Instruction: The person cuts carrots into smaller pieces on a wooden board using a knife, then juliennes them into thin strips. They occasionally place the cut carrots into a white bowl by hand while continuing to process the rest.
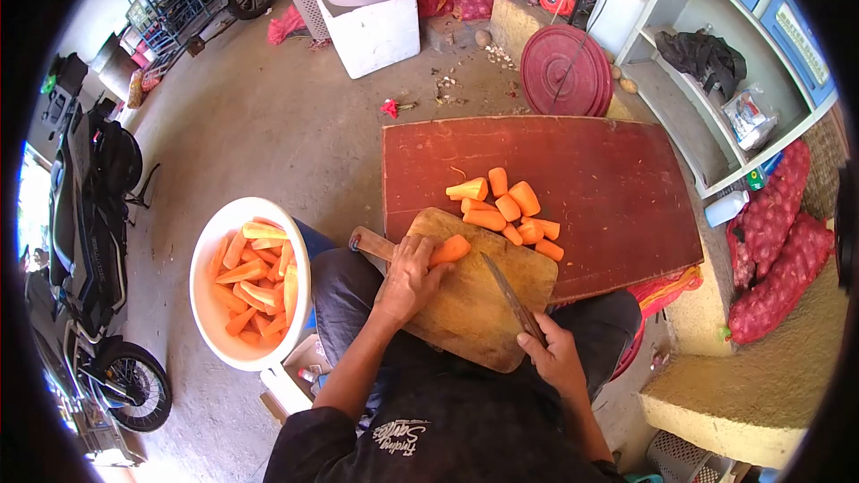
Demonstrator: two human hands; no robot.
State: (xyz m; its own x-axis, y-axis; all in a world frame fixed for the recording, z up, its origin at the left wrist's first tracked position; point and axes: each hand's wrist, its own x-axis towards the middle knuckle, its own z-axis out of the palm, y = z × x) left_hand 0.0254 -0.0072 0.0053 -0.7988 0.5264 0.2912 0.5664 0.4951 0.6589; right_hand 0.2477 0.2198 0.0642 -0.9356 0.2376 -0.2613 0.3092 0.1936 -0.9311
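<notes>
A worn wooden cutting board (474,322) lies tilted across my lap, its upper edge against the red tabletop. My left hand (412,277) is closed on a peeled carrot piece (450,251) near the board's handle (372,243); part of the piece is hidden under the fingers. In my right hand (555,353) is a knife (512,297), gripped by its handle, with the blade angled over the board toward the upper left. The tip sits apart from the carrot piece. Several peeled carrot chunks (507,207) lie just beyond the board.
The red table (617,188) stands ahead. A white bucket (205,322) of cut carrots is at my left. Farther left is a motorcycle (89,277). Red net sacks (778,277) and a shelf (667,125) are at right; a round red lid (566,70) leans behind the table.
</notes>
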